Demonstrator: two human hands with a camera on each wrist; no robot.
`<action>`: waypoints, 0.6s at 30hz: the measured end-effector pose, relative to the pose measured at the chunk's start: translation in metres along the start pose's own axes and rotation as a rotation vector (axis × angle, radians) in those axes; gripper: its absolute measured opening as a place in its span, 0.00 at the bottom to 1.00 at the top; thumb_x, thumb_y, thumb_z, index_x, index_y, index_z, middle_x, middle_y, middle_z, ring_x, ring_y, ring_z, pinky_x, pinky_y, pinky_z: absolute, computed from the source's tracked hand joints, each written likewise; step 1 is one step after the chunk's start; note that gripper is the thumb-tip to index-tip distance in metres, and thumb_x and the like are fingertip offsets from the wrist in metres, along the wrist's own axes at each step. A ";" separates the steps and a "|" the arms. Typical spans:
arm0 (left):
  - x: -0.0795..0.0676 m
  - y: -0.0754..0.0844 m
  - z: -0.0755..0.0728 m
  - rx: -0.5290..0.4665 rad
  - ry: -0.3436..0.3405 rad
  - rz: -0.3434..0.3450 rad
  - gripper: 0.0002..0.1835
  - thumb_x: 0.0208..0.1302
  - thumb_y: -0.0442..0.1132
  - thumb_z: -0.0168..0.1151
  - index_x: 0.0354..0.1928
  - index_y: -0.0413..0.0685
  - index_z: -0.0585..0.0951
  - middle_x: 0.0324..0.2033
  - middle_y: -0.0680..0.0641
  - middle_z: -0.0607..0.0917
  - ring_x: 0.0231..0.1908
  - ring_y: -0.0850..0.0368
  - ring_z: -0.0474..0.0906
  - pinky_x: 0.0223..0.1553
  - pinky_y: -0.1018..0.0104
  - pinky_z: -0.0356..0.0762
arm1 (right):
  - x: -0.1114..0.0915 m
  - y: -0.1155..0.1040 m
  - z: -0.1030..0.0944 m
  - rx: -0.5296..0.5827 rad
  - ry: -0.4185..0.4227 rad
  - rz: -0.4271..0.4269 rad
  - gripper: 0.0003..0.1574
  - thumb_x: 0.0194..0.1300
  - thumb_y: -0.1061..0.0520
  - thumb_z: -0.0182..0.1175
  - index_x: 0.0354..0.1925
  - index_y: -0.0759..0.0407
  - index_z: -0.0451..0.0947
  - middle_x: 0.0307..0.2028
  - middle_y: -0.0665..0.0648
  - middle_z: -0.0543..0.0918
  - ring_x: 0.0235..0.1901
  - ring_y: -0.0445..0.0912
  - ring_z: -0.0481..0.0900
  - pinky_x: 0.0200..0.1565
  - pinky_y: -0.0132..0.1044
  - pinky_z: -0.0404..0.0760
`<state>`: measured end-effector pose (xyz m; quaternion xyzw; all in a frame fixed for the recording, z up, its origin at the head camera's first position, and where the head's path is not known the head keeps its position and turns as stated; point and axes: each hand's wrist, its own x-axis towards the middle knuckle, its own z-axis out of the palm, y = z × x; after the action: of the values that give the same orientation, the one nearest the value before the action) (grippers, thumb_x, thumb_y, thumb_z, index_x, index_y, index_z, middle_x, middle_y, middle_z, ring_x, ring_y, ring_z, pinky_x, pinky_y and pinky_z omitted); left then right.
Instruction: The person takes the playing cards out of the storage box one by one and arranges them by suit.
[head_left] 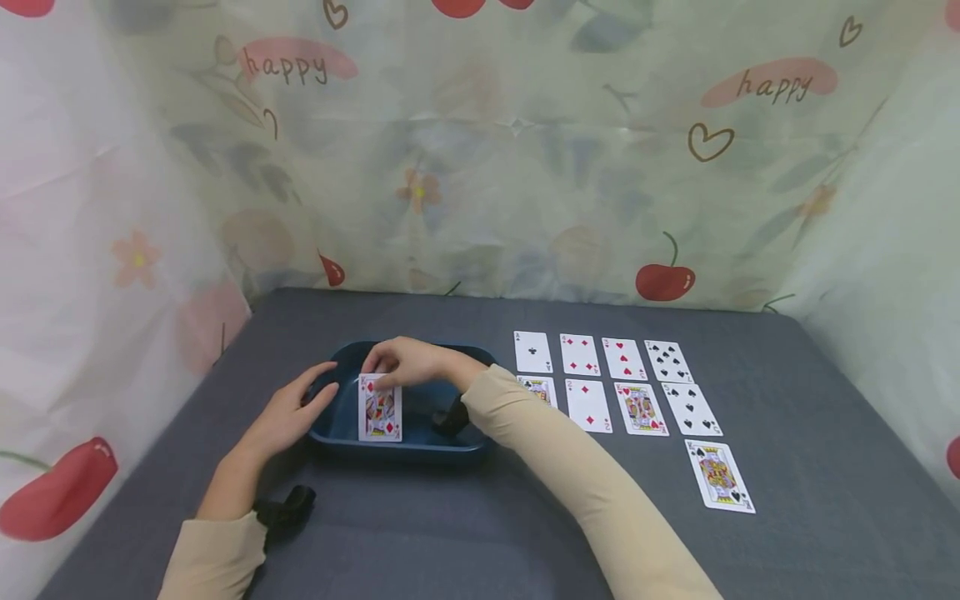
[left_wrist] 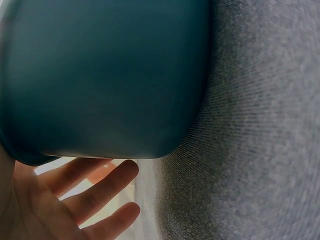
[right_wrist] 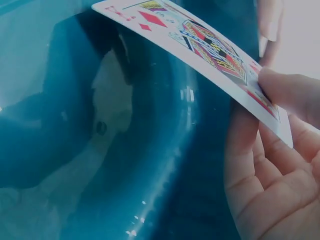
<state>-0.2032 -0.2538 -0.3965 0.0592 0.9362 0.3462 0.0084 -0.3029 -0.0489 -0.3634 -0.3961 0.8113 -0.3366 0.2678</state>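
Note:
A dark blue tray (head_left: 405, 451) with raised sides stands at the left of the grey table. My right hand (head_left: 408, 363) is over it and pinches a king of diamonds (head_left: 380, 417) by its upper edge, face toward me. In the right wrist view the thumb lies on the face of the card (right_wrist: 200, 50) and fingers are behind it. My left hand (head_left: 288, 412) holds the tray's left rim. From the left wrist, its fingers (left_wrist: 102, 192) show spread along the outside wall (left_wrist: 110, 85); the thumb tip is hidden there.
Face-up playing cards lie in rows right of the tray, among them a four of diamonds (head_left: 580, 356), a two of diamonds (head_left: 588, 407) and a seven of spades (head_left: 669, 362). A king of spades (head_left: 720, 476) lies nearer. My right sleeve (head_left: 555, 467) partly covers a face card (head_left: 538, 388).

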 end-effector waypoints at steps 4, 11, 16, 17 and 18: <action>0.000 0.000 0.000 0.007 -0.003 -0.010 0.30 0.72 0.52 0.43 0.69 0.44 0.57 0.67 0.29 0.59 0.64 0.30 0.60 0.60 0.35 0.62 | -0.007 -0.003 -0.007 0.023 0.048 0.006 0.16 0.64 0.60 0.57 0.50 0.62 0.75 0.42 0.60 0.82 0.36 0.42 0.80 0.39 0.29 0.80; 0.000 0.005 -0.001 0.026 0.010 -0.022 0.30 0.71 0.53 0.42 0.69 0.44 0.58 0.67 0.30 0.60 0.64 0.31 0.60 0.60 0.35 0.61 | -0.018 0.001 -0.021 0.028 0.121 0.020 0.15 0.65 0.59 0.56 0.51 0.59 0.75 0.41 0.59 0.82 0.36 0.43 0.79 0.39 0.29 0.79; -0.001 0.005 -0.001 0.031 0.018 -0.007 0.30 0.72 0.53 0.42 0.68 0.43 0.59 0.67 0.30 0.60 0.64 0.30 0.60 0.60 0.35 0.61 | -0.030 0.003 -0.030 0.035 0.168 0.031 0.16 0.65 0.59 0.57 0.51 0.57 0.76 0.43 0.59 0.82 0.39 0.44 0.79 0.40 0.30 0.79; -0.001 0.004 -0.001 0.032 0.017 -0.004 0.30 0.72 0.53 0.41 0.69 0.43 0.58 0.67 0.30 0.60 0.64 0.30 0.60 0.60 0.35 0.61 | -0.033 0.004 -0.032 0.037 0.177 0.034 0.16 0.65 0.59 0.57 0.51 0.57 0.76 0.43 0.59 0.82 0.40 0.45 0.79 0.40 0.30 0.79; -0.001 0.003 -0.001 0.031 0.015 0.000 0.31 0.72 0.54 0.41 0.69 0.43 0.58 0.67 0.30 0.60 0.64 0.30 0.60 0.60 0.35 0.61 | -0.035 0.004 -0.033 0.039 0.188 0.037 0.16 0.65 0.59 0.57 0.51 0.57 0.76 0.43 0.59 0.83 0.40 0.45 0.79 0.40 0.30 0.80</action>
<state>-0.2016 -0.2522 -0.3933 0.0568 0.9415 0.3322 0.0003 -0.3090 -0.0071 -0.3397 -0.3425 0.8333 -0.3828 0.2044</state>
